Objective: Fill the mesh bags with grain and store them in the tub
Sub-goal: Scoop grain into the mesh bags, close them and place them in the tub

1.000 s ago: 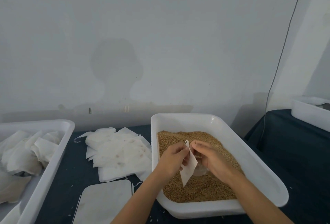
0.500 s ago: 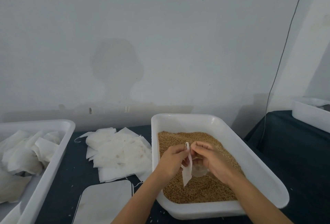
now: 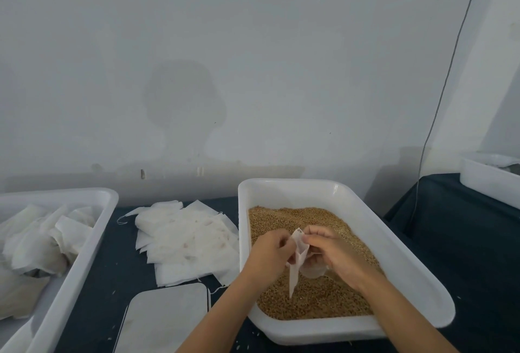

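Head view: both hands' fingers pinch mesh bag over dark, seemingly cloth-covered table.

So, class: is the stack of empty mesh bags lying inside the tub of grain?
No, the stack of empty mesh bags lies on the dark table, left of the grain tub.

White mesh bag; golden-brown grain; white tub; dark blue tablecloth.

dark-clothed table carries grain tub, stack of empty mesh bags, flat white plate, left tub of bags.
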`<action>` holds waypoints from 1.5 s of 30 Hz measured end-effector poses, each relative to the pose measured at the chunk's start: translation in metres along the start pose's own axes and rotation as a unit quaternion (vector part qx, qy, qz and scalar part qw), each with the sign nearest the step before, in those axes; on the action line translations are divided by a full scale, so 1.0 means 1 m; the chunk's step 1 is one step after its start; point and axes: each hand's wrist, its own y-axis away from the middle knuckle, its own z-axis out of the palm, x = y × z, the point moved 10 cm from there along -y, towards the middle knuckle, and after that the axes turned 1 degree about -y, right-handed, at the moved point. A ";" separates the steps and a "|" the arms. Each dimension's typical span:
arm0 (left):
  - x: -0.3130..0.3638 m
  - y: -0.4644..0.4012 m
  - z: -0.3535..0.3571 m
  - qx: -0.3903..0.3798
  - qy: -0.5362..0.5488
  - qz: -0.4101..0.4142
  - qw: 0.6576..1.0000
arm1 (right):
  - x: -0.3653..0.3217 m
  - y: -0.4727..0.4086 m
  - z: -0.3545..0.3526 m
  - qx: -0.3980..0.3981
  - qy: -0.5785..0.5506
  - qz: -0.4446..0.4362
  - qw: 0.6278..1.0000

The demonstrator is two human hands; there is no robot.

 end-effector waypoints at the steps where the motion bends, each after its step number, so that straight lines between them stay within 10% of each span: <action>1: 0.001 0.001 -0.003 0.016 -0.026 0.008 1.000 | -0.001 0.000 -0.003 0.020 0.049 -0.001 0.999; 6: 0.028 0.007 0.001 0.053 -0.221 0.132 0.965 | -0.014 0.004 -0.010 0.095 0.262 -0.049 0.959; 29: 0.061 0.027 0.018 0.045 -0.319 0.278 0.905 | 0.009 0.003 -0.037 0.131 0.091 0.068 0.985; 34: 0.042 0.018 0.008 0.063 -0.295 0.182 0.936 | 0.014 0.009 -0.054 0.011 0.493 0.094 0.865; 45: 0.055 0.024 -0.026 0.201 -0.258 0.158 0.932 | -0.003 0.008 -0.056 -0.004 0.637 0.016 0.771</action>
